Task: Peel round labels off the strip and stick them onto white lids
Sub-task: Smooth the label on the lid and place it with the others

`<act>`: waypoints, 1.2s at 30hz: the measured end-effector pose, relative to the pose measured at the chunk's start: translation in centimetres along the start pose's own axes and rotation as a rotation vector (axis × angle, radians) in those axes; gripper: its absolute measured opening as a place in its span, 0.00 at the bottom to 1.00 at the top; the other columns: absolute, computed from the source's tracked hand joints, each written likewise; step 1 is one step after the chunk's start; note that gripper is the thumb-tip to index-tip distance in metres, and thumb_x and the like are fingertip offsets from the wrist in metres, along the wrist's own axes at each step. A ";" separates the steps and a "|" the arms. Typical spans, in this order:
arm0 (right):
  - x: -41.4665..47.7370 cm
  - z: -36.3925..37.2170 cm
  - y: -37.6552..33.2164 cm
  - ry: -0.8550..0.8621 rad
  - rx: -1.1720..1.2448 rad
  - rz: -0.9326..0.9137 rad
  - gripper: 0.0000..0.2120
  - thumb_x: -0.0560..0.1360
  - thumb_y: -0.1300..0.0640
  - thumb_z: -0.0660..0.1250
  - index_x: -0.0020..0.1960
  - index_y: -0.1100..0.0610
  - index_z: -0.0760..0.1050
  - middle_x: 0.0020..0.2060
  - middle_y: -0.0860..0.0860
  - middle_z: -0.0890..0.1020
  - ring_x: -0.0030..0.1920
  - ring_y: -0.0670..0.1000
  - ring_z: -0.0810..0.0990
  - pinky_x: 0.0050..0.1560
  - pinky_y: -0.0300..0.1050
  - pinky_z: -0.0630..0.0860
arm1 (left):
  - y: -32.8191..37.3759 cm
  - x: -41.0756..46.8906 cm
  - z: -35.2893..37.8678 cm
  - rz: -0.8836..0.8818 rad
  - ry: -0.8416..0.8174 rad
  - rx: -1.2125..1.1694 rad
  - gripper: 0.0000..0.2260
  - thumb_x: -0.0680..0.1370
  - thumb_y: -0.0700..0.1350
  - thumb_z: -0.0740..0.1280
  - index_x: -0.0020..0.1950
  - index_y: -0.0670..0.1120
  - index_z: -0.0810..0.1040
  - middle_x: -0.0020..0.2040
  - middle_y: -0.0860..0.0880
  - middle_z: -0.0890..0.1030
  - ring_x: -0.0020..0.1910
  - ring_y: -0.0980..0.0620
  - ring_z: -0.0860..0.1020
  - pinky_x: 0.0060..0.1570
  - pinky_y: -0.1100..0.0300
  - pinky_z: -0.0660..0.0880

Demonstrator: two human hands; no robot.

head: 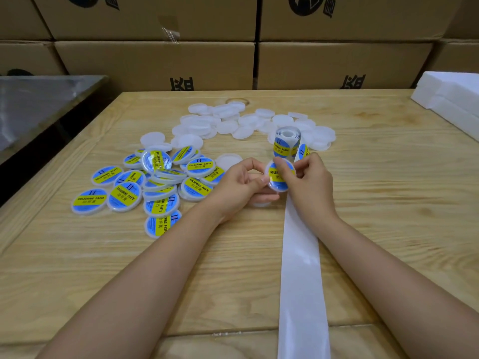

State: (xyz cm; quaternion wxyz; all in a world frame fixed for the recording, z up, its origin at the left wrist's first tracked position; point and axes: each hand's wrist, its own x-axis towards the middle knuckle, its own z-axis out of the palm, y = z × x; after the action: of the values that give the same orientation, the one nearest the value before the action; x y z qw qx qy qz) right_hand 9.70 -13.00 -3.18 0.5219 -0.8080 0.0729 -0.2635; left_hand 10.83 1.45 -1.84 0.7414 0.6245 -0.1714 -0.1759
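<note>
My left hand (239,186) grips a white lid (276,182) by its left edge, above the wooden table (388,193). My right hand (307,181) presses a blue and yellow round label onto that lid with thumb and fingers. Just behind the hands stands the label roll (286,142). Its empty white backing strip (300,268) runs toward me under my right wrist and off the near edge. Several plain white lids (225,123) lie heaped at the back of the table. Several labelled lids (145,187) are piled at the left.
Stacked cardboard boxes (155,60) wall off the far side of the table. A metal table (39,99) stands to the left, and white foam blocks (451,97) lie at the right rear corner. One plain lid (229,160) lies just behind my left hand.
</note>
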 end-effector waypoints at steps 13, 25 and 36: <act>-1.0 0.0 -0.6 -0.196 0.066 -0.222 0.09 0.74 0.59 0.70 0.44 0.54 0.68 0.35 0.48 0.78 0.34 0.41 0.74 0.36 0.31 0.68 | 0.3 0.2 -0.7 0.034 0.187 -0.242 0.06 0.80 0.35 0.57 0.53 0.38 0.74 0.42 0.43 0.83 0.38 0.49 0.84 0.38 0.61 0.80; -0.2 -0.3 -0.2 -0.006 0.197 -0.124 0.04 0.76 0.55 0.66 0.49 0.48 0.72 0.30 0.43 0.75 0.32 0.40 0.72 0.37 0.33 0.69 | 0.6 0.4 -0.2 0.127 0.290 0.028 0.10 0.82 0.38 0.56 0.51 0.45 0.76 0.37 0.50 0.83 0.32 0.52 0.82 0.28 0.62 0.78; 0.7 -0.4 0.4 0.054 -0.024 -0.052 0.13 0.79 0.64 0.54 0.54 0.61 0.77 0.43 0.52 0.78 0.53 0.59 0.74 0.57 0.53 0.69 | 3.9 -0.5 -8.2 0.044 1.038 1.015 0.18 0.76 0.35 0.53 0.65 0.43 0.69 0.62 0.40 0.72 0.57 0.38 0.72 0.51 0.50 0.67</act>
State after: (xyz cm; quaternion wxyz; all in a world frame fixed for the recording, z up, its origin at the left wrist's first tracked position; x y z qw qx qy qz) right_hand 10.17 -13.80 -3.15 0.5031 -0.8084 0.0693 -0.2976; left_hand 14.40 9.37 0.63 0.3496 0.8909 0.1297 0.2593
